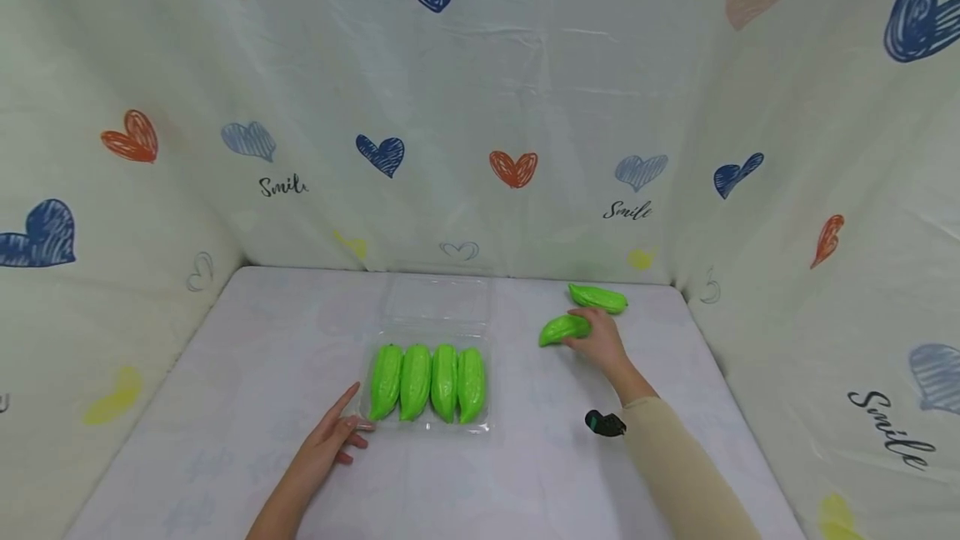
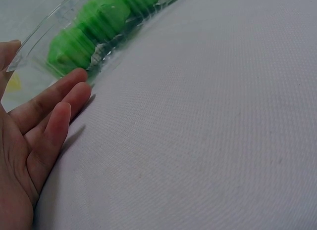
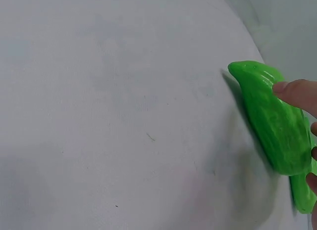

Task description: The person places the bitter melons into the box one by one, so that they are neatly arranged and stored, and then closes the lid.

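Several glossy green bitter melons (image 1: 416, 382) lie side by side in a clear plastic box (image 1: 489, 373), its lid folded back behind it. My left hand (image 1: 326, 444) rests at the near left corner of the box, fingers loosely extended; the left wrist view shows fingertips (image 2: 77, 76) against or close to its wall. To the right of the box, my right hand (image 1: 600, 344) grips a single bitter melon (image 1: 558, 329) between thumb and fingers. Another bitter melon (image 1: 597, 298) lies just behind it, partly hidden in the right wrist view.
A white cloth covers the table (image 1: 555, 473). Curtains (image 1: 450, 90) printed with hearts stand along its back and both sides. A small dark object (image 1: 604, 423) shows beside my right wrist.
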`<state>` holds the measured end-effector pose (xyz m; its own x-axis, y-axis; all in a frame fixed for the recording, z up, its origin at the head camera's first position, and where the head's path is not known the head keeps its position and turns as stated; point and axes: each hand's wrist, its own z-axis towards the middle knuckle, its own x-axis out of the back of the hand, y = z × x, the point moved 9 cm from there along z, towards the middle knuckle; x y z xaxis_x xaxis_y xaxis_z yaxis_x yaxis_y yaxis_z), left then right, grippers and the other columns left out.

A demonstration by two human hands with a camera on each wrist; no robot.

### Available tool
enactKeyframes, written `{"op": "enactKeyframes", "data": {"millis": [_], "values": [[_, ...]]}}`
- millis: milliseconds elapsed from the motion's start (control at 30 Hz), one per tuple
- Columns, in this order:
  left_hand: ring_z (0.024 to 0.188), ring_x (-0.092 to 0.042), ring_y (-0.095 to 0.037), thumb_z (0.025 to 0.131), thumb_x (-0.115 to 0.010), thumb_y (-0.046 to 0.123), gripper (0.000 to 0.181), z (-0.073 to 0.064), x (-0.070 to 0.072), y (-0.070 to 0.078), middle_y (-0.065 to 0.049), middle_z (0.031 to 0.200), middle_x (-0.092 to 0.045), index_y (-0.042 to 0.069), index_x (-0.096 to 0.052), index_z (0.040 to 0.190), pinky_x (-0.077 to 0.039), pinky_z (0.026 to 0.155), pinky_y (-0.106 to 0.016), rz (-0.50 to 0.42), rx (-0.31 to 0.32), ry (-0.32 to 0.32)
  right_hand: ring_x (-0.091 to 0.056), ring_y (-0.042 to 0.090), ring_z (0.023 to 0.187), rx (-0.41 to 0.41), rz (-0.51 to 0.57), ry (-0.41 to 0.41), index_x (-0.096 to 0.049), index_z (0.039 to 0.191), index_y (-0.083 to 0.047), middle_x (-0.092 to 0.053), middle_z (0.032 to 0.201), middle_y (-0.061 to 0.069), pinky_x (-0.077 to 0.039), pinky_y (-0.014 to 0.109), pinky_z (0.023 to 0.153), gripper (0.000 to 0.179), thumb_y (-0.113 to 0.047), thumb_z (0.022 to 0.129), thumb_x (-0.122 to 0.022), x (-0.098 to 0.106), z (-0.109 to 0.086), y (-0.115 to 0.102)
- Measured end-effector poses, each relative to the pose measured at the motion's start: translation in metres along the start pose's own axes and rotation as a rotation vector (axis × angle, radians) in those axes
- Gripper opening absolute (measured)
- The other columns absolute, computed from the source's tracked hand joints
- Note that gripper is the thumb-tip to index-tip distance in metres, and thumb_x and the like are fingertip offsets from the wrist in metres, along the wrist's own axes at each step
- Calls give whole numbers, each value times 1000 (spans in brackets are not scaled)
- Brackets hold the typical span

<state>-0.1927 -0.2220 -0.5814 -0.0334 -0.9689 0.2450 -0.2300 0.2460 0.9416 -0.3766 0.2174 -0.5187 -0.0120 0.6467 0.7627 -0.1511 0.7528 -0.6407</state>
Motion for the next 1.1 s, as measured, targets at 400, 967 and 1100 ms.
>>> {"op": "enactKeyframes", "data": {"millis": [400, 967, 1100], "values": [[83, -64, -19, 105, -46, 26, 52, -1, 0, 1, -13, 107, -69, 20, -30, 153, -51, 65, -34, -13, -10, 2, -35, 48, 129, 1, -87, -8, -63, 123, 0, -45, 136, 28, -28, 58, 106, 55, -6, 73, -84, -10, 10, 11], [85, -64, -20, 104, -46, 26, 52, 2, -1, -4, -13, 109, -69, 22, -30, 154, -51, 66, -34, -32, 15, 3, -36, 43, 129, -2, -125, 61, -64, 123, -4, -47, 135, 23, -28, 57, 105, 55, -3, 72, -83, -16, 16, 9], [85, -64, -20, 104, -46, 26, 52, 2, 0, -4, -13, 110, -69, 22, -30, 154, -51, 66, -34, -33, 20, 4, -37, 44, 128, 10, -124, 71, -65, 121, -4, -48, 134, 22, -29, 58, 104, 54, -3, 71, -84, -15, 17, 10]]}}
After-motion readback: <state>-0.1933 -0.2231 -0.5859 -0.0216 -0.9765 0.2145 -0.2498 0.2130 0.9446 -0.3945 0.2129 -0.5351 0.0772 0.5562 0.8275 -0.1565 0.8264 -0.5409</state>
